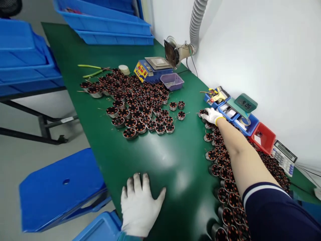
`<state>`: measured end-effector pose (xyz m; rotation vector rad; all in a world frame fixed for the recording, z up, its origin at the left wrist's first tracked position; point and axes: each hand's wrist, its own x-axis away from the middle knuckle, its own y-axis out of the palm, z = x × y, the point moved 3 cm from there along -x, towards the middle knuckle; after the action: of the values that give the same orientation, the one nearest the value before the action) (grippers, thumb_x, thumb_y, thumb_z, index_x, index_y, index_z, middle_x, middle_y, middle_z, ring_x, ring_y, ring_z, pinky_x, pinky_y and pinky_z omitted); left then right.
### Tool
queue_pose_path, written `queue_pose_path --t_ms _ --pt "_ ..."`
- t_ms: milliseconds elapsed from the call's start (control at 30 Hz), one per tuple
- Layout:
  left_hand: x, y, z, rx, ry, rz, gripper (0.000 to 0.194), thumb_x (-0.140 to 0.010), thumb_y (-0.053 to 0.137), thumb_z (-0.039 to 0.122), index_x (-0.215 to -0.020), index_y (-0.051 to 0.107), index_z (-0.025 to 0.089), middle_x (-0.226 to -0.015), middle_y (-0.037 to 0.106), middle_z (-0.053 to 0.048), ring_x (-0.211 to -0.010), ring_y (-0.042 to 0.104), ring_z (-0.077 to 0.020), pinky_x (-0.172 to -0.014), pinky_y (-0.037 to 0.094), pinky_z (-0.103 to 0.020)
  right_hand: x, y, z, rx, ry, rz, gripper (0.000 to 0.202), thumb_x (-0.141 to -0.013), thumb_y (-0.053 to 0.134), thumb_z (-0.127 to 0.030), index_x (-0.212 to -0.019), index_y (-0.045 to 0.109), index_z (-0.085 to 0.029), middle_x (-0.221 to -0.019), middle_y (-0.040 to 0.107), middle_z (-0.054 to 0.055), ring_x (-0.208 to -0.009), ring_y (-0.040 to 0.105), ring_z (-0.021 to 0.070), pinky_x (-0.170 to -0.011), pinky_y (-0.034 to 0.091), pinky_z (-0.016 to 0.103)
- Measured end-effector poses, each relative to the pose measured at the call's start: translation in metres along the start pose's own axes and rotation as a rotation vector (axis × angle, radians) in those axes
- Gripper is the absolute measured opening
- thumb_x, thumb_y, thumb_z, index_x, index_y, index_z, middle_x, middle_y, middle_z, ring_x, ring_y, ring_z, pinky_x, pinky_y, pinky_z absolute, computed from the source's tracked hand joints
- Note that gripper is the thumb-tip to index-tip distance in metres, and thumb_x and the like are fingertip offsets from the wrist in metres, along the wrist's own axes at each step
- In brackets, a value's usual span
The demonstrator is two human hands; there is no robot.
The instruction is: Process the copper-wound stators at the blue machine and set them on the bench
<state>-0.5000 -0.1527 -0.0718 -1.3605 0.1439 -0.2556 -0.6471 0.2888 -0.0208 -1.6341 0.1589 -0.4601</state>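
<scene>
My left hand (140,204), in a white glove with darkened fingertips, rests flat on the green tabletop (160,157), fingers spread and holding nothing. My right hand (213,115), also gloved in white, reaches to the far end of the rows on the right. Its fingers are closed around a motor stator (202,113), a short round metal part with copper windings; the glove partly covers it. Rows of similar stators (211,155) stand upright beneath and beside my right arm. Across the table, a second large group of stators (140,115) stands packed together.
Beyond the second group are green-handled pliers (91,71), a purple tray (172,81) and a fan with a duct (173,53). Along the wall stand blue bins (227,112), a digital clock (246,103), a red bin (265,137) and a calculator (284,157). A blue stool (60,187) is left.
</scene>
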Motion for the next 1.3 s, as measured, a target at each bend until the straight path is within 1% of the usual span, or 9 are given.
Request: queue_pose_path --t_ms 200,400,600,733,933,1033,1100,1200,1300 --pt "0.002 -0.010 0.007 -0.004 0.053 0.022 0.086 -0.075 0.045 0.057 -0.144 0.032 0.008 -0.146 0.037 -0.023 -0.139 0.024 -0.0438 -0.109 0.024 -0.061 0.074 0.011 -0.028 -0.023 -0.195 -0.057 0.059 -0.088 0.049 -0.059 -0.136 0.045 -0.025 -0.134 0.046 0.010 -0.115 0.054 0.0270 -0.097 0.044 0.037" --pt "0.004 -0.021 0.013 0.003 0.089 -0.018 0.085 -0.074 0.049 0.061 -0.136 0.038 0.002 -0.145 0.036 -0.028 -0.137 0.027 -0.0443 -0.111 0.021 -0.057 0.150 0.026 -0.068 -0.050 -0.389 -0.191 0.052 -0.087 0.055 -0.054 -0.130 0.052 -0.025 -0.138 0.040 0.010 -0.117 0.048 0.0304 -0.099 0.041 0.045" --pt "0.015 -0.014 0.013 0.152 0.312 -0.173 0.112 -0.059 0.065 0.057 -0.144 0.021 0.000 -0.151 0.030 -0.024 -0.140 0.027 -0.0383 -0.116 0.019 -0.047 0.228 0.042 -0.097 -0.098 -0.539 -0.339 0.052 -0.083 0.060 -0.053 -0.125 0.055 -0.024 -0.143 0.032 0.010 -0.120 0.040 0.0343 -0.100 0.039 0.050" --pt "0.045 -0.011 0.029 0.250 0.477 -0.259 0.126 -0.048 0.071 0.057 -0.145 0.015 -0.002 -0.151 0.028 -0.027 -0.139 0.030 -0.0402 -0.117 0.021 -0.047 0.293 0.044 -0.105 -0.126 -0.594 -0.395 0.044 -0.080 0.064 -0.047 -0.117 0.061 -0.022 -0.141 0.035 0.011 -0.121 0.038 0.0352 -0.096 0.042 0.050" --pt "0.125 -0.010 0.058 0.520 0.756 -0.213 0.117 -0.048 0.071 0.054 -0.144 0.024 0.006 -0.138 0.045 -0.026 -0.127 0.045 -0.0429 -0.111 0.031 -0.057 0.365 0.037 -0.109 -0.183 -0.584 -0.414 0.053 -0.070 0.073 -0.051 -0.115 0.065 -0.025 -0.133 0.050 0.010 -0.111 0.052 0.0325 -0.089 0.049 0.046" --pt "0.141 -0.002 0.051 0.646 0.702 -0.149 0.114 -0.054 0.069 0.042 -0.148 0.015 0.008 -0.146 0.036 -0.026 -0.132 0.040 -0.0430 -0.107 0.036 -0.058 0.363 0.024 -0.096 -0.252 -0.518 -0.400 0.048 -0.071 0.072 -0.055 -0.112 0.068 -0.030 -0.118 0.062 0.002 -0.098 0.062 0.0218 -0.084 0.052 0.032" --pt "0.129 0.006 0.039 0.710 0.579 -0.085 0.108 -0.061 0.065 0.033 -0.151 0.009 0.008 -0.152 0.028 -0.024 -0.137 0.034 -0.0420 -0.109 0.035 -0.058 0.341 0.009 -0.075 -0.289 -0.407 -0.321 0.043 -0.081 0.062 -0.056 -0.115 0.065 -0.030 -0.114 0.065 0.000 -0.099 0.064 0.0175 -0.086 0.052 0.026" --pt "0.083 0.018 0.020 0.792 0.426 0.090 0.099 -0.070 0.060 0.031 -0.152 0.009 0.009 -0.155 0.024 -0.022 -0.140 0.030 -0.0401 -0.113 0.028 -0.057 0.283 -0.015 -0.029 -0.279 -0.130 -0.109 0.053 -0.093 0.043 -0.054 -0.136 0.047 -0.024 -0.131 0.054 0.008 -0.116 0.057 0.0229 -0.098 0.047 0.036" --pt "0.031 0.025 0.014 0.830 0.409 0.218 0.094 -0.078 0.056 0.046 -0.152 0.011 0.008 -0.154 0.026 -0.023 -0.140 0.031 -0.0389 -0.114 0.027 -0.055 0.218 -0.028 0.013 -0.230 0.090 0.008 0.065 -0.090 0.046 -0.055 -0.142 0.038 -0.016 -0.137 0.045 0.019 -0.119 0.053 0.0347 -0.097 0.045 0.050"
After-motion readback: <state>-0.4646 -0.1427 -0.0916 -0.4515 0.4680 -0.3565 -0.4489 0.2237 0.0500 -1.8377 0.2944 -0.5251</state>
